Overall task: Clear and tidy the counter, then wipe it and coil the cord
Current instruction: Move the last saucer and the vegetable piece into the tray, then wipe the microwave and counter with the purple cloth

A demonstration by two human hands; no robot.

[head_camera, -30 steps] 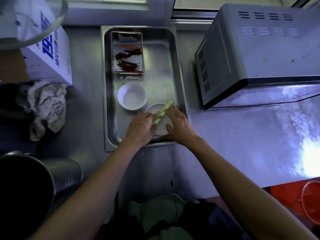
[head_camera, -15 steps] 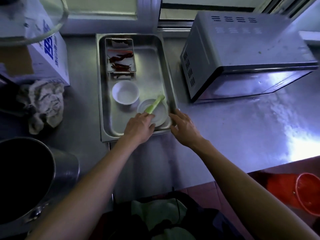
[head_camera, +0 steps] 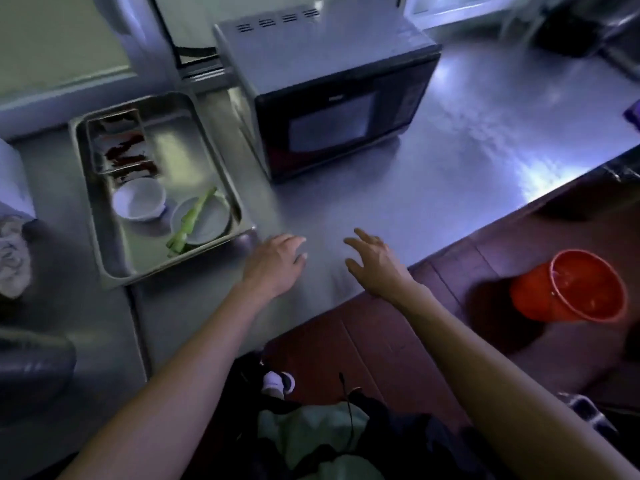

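A pale green vegetable stalk is lying across a white round saucer, beside a plain white bowl. Dark red dried chillies are showing in a small silver steel tin. A bright orange plastic bucket is standing on reddish-brown floor tiles.

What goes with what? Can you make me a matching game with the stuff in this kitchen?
Things:
1. green stalk
2. red chillies
3. orange bucket
4. microwave

Places:
A. on the floor
B. in the small metal tin
C. across the shallow white dish
D. on the counter, right of the tray

Pairs: 1-C, 2-B, 3-A, 4-D
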